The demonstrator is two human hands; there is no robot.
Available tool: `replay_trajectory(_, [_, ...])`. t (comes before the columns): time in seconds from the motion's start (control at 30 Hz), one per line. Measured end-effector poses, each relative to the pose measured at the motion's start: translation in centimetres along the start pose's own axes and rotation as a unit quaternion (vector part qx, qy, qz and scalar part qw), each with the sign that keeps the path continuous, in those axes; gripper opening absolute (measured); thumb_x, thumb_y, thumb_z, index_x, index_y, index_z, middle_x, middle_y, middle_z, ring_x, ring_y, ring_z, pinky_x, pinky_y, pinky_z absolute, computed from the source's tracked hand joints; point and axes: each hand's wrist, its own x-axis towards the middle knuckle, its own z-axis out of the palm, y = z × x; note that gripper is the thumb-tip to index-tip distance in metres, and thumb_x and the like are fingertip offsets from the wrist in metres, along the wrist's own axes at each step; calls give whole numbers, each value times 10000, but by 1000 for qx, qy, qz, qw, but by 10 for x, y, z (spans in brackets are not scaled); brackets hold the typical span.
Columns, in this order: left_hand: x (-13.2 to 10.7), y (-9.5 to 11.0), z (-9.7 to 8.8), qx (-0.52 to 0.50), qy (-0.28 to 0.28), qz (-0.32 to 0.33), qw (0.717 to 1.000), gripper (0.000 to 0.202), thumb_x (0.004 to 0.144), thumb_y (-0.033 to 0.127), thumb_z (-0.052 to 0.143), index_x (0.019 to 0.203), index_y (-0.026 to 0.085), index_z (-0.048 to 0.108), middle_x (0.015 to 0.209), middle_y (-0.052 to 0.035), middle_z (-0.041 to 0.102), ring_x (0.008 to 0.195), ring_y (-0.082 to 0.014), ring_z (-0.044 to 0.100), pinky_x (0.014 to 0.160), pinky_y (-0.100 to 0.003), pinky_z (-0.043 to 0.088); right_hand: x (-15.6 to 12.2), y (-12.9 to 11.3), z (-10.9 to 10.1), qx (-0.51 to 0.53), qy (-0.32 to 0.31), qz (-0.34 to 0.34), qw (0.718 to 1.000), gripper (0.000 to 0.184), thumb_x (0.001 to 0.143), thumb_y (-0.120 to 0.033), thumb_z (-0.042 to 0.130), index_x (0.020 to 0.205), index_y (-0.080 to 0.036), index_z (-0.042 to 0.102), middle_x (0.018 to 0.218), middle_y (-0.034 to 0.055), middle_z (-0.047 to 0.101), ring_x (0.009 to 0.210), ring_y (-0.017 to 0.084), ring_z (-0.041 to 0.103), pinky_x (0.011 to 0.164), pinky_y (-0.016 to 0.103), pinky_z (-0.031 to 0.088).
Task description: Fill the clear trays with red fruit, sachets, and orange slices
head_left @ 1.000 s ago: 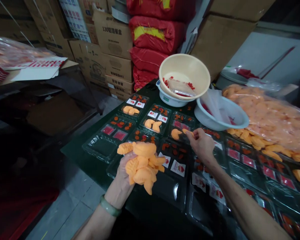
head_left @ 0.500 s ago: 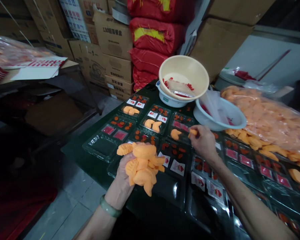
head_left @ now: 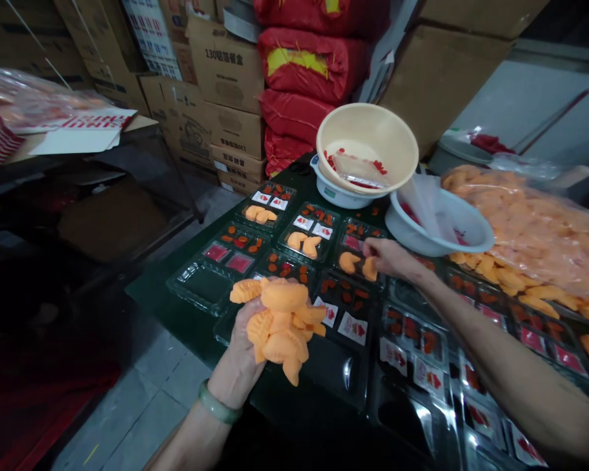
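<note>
My left hand (head_left: 243,353) is closed around a heap of orange shell-shaped pastries (head_left: 279,320), held above the near black trays. A green bangle (head_left: 218,405) sits on that wrist. My right hand (head_left: 390,257) reaches forward and pinches one orange pastry (head_left: 370,268), touching it down beside another pastry (head_left: 347,261) in a clear-lidded black tray (head_left: 358,252). Two trays further left each hold two pastries (head_left: 304,243), sauce packets and small red-orange pieces.
Several black compartment trays (head_left: 343,340) with red-and-white sauce packets cover the dark table. A beige bowl (head_left: 368,147) stacked on a white bowl and another white bowl (head_left: 436,222) stand behind. A big plastic bag of orange pastries (head_left: 530,229) lies right. Cardboard boxes and red sacks are stacked behind.
My right hand moved left and down with its pastry, from above the trays to the tray next to the single pastry. The left hand stayed put with its heap.
</note>
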Motion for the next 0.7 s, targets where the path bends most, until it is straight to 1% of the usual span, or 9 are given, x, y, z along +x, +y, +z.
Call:
replay_trajectory(0.07, [0,0,1,9,16,12,1000,315,566,124,629,879,146,596,782,-61,654,705,-236,630,685,-365,527,-5,-8,12,-52,-8,-19,998,196,608,-11,490,685,-175,563,755,37,583,664,154,519,551,244,340])
replay_trajectory(0.13, [0,1,0,15,35,14,999,325,571,147,637,892,138,592,735,-53,652,643,-219,624,668,-361,527,-15,-18,18,-95,44,-25,994,187,684,-40,480,788,-159,579,898,104,577,787,206,536,608,280,377])
replay_trajectory(0.23, [2,3,-1,8,52,6,999,347,560,171,639,901,137,583,665,-32,639,571,-196,609,653,-353,528,-37,-46,10,-4,108,-53,993,126,794,-195,485,874,-158,575,894,105,579,773,211,557,640,311,438])
replay_trajectory(0.27, [2,3,-1,4,51,5,999,351,554,178,637,898,137,581,644,-26,632,571,-198,611,653,-352,528,-46,-59,3,78,90,-75,990,157,807,-260,501,913,-170,574,875,84,591,741,196,566,626,304,455])
replay_trajectory(0.33, [3,3,0,-5,40,3,999,342,546,197,630,879,138,575,615,-19,618,600,-216,623,659,-358,527,-64,-87,-10,226,-13,-137,965,280,788,-349,567,1031,-209,563,897,55,622,746,183,588,588,277,478])
replay_trajectory(0.37, [2,3,2,-9,35,4,999,327,551,208,625,866,138,571,617,-22,617,623,-227,630,664,-362,526,-73,-101,-15,260,-70,-169,948,318,763,-358,610,1049,-226,568,918,47,634,764,181,597,587,268,485])
replay_trajectory(0.43, [1,3,4,-14,35,4,999,275,568,214,607,828,137,561,646,-35,628,653,-231,636,665,-354,522,-88,-124,-21,281,-121,-206,930,239,763,-334,627,981,-237,603,891,28,652,747,166,602,610,259,490])
replay_trajectory(0.5, [-2,4,5,-19,43,6,999,211,584,203,590,780,134,553,665,-46,637,638,-210,631,651,-327,517,-97,-136,-24,278,-112,-206,931,103,798,-309,587,847,-225,623,774,12,649,650,142,584,600,249,481])
replay_trajectory(0.7, [-7,11,-12,-23,10,-19,999,181,617,220,586,759,107,595,673,-87,659,614,-202,625,604,-300,500,-83,-128,-39,376,-105,-97,916,194,768,-407,623,842,-229,652,713,27,637,549,140,563,472,227,458])
